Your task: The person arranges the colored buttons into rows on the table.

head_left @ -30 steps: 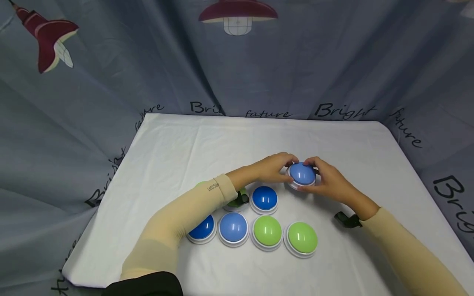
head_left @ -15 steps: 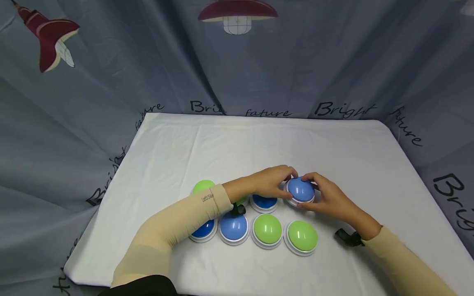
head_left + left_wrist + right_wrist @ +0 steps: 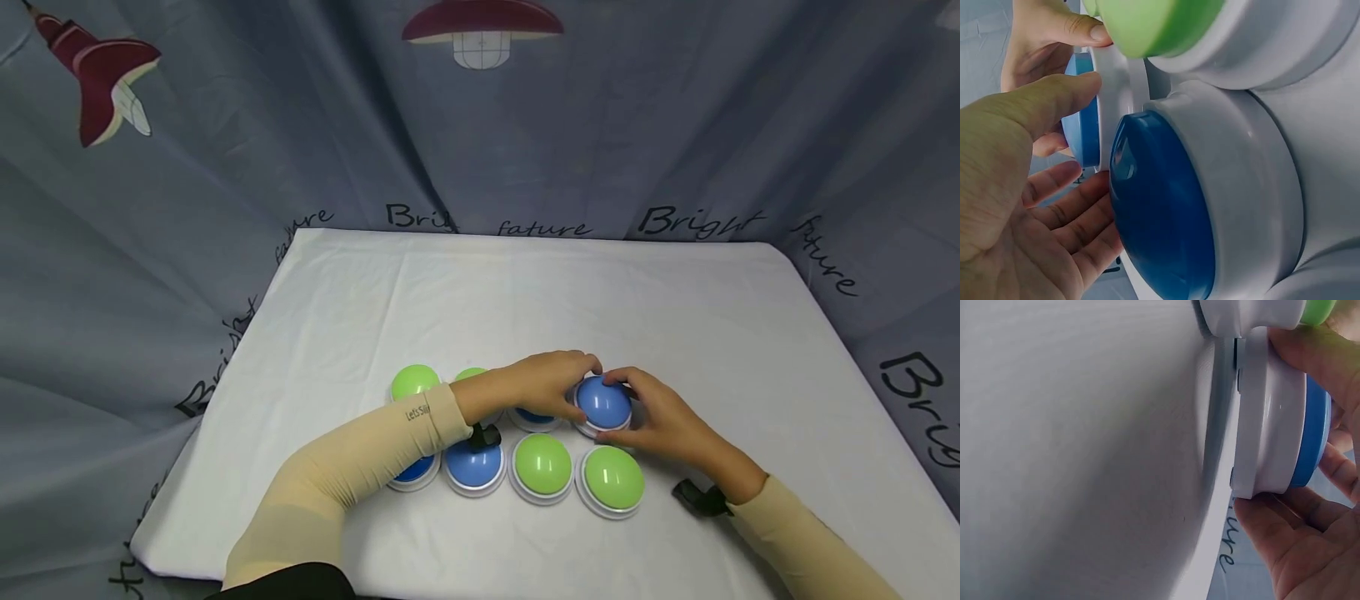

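Observation:
Both hands hold a light blue dome push button (image 3: 603, 402) with a white round base, at the right end of the far row. My left hand (image 3: 551, 383) has its thumb at the dome's near left side and its fingers round the far side. My right hand (image 3: 667, 421) grips from the right, thumb and fingers on the white base (image 3: 1279, 419) in the right wrist view. A dark blue push button (image 3: 1160, 206) stands just left of it, partly under my left hand in the head view. Directly in front is a green push button (image 3: 613, 479).
In the near row stand another green button (image 3: 543, 467), a light blue button (image 3: 474, 468) and a dark blue button (image 3: 415, 473), partly covered by my left sleeve (image 3: 360, 450). Two green buttons, one far left (image 3: 415, 382), show behind the forearm. A white cloth covers the table (image 3: 465, 292).
Both hands have brought the light blue button toward the near side and slightly left, to beside the dark blue one and behind the green one. The other buttons have stayed put.

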The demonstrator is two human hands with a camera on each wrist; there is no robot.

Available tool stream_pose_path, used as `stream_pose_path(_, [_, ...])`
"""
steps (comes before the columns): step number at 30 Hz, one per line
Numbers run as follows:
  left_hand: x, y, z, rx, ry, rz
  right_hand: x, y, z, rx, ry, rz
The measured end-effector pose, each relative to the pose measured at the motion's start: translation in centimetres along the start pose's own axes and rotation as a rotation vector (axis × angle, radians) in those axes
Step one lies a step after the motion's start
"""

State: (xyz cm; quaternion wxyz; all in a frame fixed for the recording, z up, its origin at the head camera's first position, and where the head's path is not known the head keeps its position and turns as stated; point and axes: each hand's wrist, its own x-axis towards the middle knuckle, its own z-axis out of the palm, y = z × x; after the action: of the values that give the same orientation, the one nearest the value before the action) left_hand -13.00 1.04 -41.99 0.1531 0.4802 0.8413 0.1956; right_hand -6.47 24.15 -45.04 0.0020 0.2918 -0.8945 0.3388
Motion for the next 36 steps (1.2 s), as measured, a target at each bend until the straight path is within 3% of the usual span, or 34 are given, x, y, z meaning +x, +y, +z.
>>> stream_pose_path(8, [-0.2,0.1,0.3,0.026,-0.014,-0.023,-0.1,0.1,0.4,0.006,-0.001,-0.031])
stream_pose_path(15, [-0.3,0.3,0.3,0.078,-0.051,-0.034,0.2,0.2,0.7,0.052,-0.043,-0.009])
stream_pose_path(21, [-0.2,0.2,0.3,0.125,-0.084,-0.051,0.3,0.4,0.8,0.028,-0.066,0.006])
stream_pose_path(28, [-0.7,-0.4,0.2,0.166,-0.173,-0.075,0.4,0.5,-0.2,0.002,-0.151,0.053])
stream_pose_path(30, [-1.1,-0.9,-0.1,0.189,-0.161,-0.105,0.7,0.6,-0.6,-0.019,-0.151,0.057])
stream_pose_path(36, [-2.9,-3.2,-1.4,0.253,-0.046,-0.207,2.4,0.5,-1.9,-0.203,-0.072,0.020])
